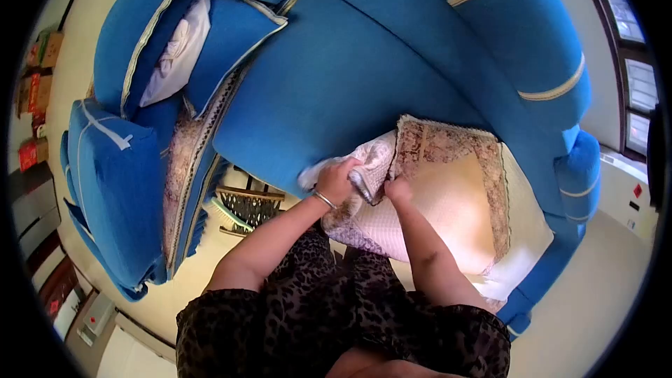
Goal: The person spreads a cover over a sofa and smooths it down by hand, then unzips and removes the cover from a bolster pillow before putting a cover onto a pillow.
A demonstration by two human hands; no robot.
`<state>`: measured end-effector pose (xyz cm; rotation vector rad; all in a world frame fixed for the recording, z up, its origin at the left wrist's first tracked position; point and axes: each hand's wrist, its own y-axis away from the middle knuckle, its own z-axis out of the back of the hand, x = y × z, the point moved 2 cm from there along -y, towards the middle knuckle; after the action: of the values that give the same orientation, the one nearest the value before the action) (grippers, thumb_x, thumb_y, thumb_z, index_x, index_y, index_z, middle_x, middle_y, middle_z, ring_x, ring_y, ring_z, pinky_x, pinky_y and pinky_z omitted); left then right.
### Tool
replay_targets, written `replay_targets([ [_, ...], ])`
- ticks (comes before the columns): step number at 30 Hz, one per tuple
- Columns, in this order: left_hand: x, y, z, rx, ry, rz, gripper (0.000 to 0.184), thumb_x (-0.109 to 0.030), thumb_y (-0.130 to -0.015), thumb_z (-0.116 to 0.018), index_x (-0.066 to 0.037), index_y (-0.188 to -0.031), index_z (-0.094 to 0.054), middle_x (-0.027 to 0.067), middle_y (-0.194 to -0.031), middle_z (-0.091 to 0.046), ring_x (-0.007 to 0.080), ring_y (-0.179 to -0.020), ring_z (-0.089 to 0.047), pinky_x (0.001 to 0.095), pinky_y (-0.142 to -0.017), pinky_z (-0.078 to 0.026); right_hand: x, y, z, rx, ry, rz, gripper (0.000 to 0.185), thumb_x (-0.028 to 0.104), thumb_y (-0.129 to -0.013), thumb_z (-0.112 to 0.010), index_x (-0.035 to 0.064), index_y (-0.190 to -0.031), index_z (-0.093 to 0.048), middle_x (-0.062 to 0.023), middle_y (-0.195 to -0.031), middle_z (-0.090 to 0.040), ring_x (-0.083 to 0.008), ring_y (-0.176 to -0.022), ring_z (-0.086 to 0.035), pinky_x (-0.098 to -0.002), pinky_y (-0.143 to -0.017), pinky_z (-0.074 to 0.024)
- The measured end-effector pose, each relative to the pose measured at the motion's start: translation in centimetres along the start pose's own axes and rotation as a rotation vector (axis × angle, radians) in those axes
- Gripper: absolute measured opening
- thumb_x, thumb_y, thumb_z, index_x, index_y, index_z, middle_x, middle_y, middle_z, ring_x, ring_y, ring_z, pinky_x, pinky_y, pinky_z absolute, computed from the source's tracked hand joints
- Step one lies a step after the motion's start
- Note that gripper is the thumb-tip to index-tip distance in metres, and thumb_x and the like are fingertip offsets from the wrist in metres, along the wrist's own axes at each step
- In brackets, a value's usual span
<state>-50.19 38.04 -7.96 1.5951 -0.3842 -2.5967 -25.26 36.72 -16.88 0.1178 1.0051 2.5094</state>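
A sofa cover (448, 141) with a brown-and-cream pattern and a trimmed edge lies partly folded over the right part of the blue sofa seat (329, 77). Its pale, quilted-looking underside (434, 217) faces up in the middle. My left hand (337, 180), with a bangle at the wrist, is closed on a bunched whitish part at the cover's left side. Close by on the right, my right hand (399, 190) pinches the trimmed edge. The fingertips of both hands are partly hidden in the folds.
Left of the seat, a patterned cover (183, 168) hangs over another blue sofa part. A white cushion (180, 52) rests among blue cushions. A dark slatted rack (248, 211) with a pale green brush-like item stands on the floor. Boxes (38, 91) line the left wall.
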Motion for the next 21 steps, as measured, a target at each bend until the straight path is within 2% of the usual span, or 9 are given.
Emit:
replay_targets([
  [4, -7.3, -0.9, 4.9, 0.05, -0.007, -0.042, 0.015, -0.015, -0.075, -0.064, -0.01, -0.089, -0.065, 0.0178, -0.08, -0.066, 0.037, -0.078, -0.064, 0.0427, -0.067, -0.05, -4.0, -5.1, -1.1, -0.031, -0.266, 0.34, 0.04, 0.027, -0.079, -0.052, -0.0027, -0.103, -0.065, -0.0281, -0.103, -0.063, -0.0407, -0.1, -0.061, -0.0459, -0.087, -0.0486],
  [7, -7.4, -2.0, 10.1, 0.092, -0.1, 0.147, 0.017, -0.016, -0.073, -0.068, -0.009, -0.088, -0.068, 0.0174, -0.079, -0.066, 0.0337, -0.076, -0.065, 0.0399, -0.065, -0.05, -1.3, -4.7, 5.9, 0.187, -0.832, 0.28, 0.027, 0.026, -0.085, -0.05, 0.0018, -0.085, -0.063, -0.006, -0.069, -0.058, -0.0171, -0.066, -0.058, -0.0296, -0.056, -0.05],
  [9, -3.1, -2.4, 12.1, -0.024, -0.081, 0.105, 0.02, -0.016, -0.072, -0.071, -0.009, -0.091, -0.069, 0.0161, -0.079, -0.067, 0.0284, -0.071, -0.067, 0.0373, -0.063, -0.05, 1.7, -5.5, 13.0, 0.3, -0.775, 0.4, 0.019, 0.021, -0.084, -0.052, 0.0051, -0.078, -0.061, -0.0026, -0.07, -0.053, -0.0136, -0.065, -0.053, -0.0312, -0.056, -0.0455],
  [11, -0.6, -2.7, 14.9, 0.069, -0.133, 0.291, 0.025, -0.026, -0.075, -0.073, -0.011, -0.095, -0.07, 0.0171, -0.083, -0.068, 0.0321, -0.076, -0.066, 0.0392, -0.066, -0.051, 6.8, -4.6, 20.2, 0.111, -0.851, 0.553, 0.021, 0.023, -0.085, -0.052, 0.0062, -0.075, -0.06, -0.0023, -0.07, -0.055, -0.0127, -0.066, -0.053, -0.028, -0.056, -0.0413],
  [12, 1.5, -2.5, 15.9, 0.007, -0.15, 0.283, 0.027, -0.026, -0.075, -0.074, -0.008, -0.095, -0.069, 0.0166, -0.084, -0.068, 0.0297, -0.075, -0.066, 0.0382, -0.067, -0.051, 9.0, -5.7, 23.3, 0.223, -0.81, 0.53, 0.022, 0.025, -0.086, -0.052, 0.0062, -0.08, -0.06, -0.0035, -0.075, -0.058, -0.0133, -0.071, -0.054, -0.0299, -0.062, -0.0427],
  [14, 7.4, -2.0, 16.9, -0.117, -0.175, 0.274, 0.032, -0.028, -0.077, -0.074, -0.002, -0.096, -0.068, 0.0155, -0.085, -0.069, 0.025, -0.075, -0.066, 0.0361, -0.067, -0.051, 13.0, -8.9, 26.3, -0.176, -0.883, 0.411, 0.034, 0.028, -0.087, -0.053, -0.0011, -0.103, -0.06, -0.0122, -0.099, -0.06, -0.0194, -0.084, -0.058, -0.0317, -0.072, -0.0458],
  [15, 10.0, -1.9, 17.6, -0.16, -0.032, 0.291, 0.035, -0.028, -0.078, -0.074, 0.0, -0.097, -0.067, 0.0131, -0.086, -0.069, 0.0225, -0.074, -0.065, 0.0344, -0.067, -0.05, 16.5, -5.9, 29.0, -0.086, -0.942, 0.468, 0.041, 0.03, -0.087, -0.054, -0.0031, -0.112, -0.057, -0.0134, -0.104, -0.058, -0.0217, -0.084, -0.058, -0.0323, -0.075, -0.0467],
  [16, 12.4, -2.0, 18.4, -0.203, 0.111, 0.307, 0.038, -0.028, -0.078, -0.075, 0.003, -0.099, -0.065, 0.0107, -0.086, -0.068, 0.02, -0.073, -0.063, 0.0328, -0.067, -0.05, 18.4, -8.2, 29.7, 0.034, -0.886, 0.641, 0.044, 0.034, -0.087, -0.055, -0.0009, -0.113, -0.054, -0.0082, -0.106, -0.056, -0.0193, -0.093, -0.055, -0.0331, -0.081, -0.0442],
  [21, 19.2, -0.9, 20.2, -0.093, 0.127, 0.526, 0.045, -0.029, -0.077, -0.076, 0.002, -0.107, -0.063, 0.0076, -0.094, -0.067, 0.0183, -0.079, -0.063, 0.0329, -0.072, -0.05, 25.9, -14.8, 24.0, 0.015, -0.855, 0.411, 0.049, 0.031, -0.088, -0.055, -0.0032, -0.122, -0.049, -0.0137, -0.113, -0.056, -0.022, -0.096, -0.057, -0.0374, -0.085, -0.0447],
])
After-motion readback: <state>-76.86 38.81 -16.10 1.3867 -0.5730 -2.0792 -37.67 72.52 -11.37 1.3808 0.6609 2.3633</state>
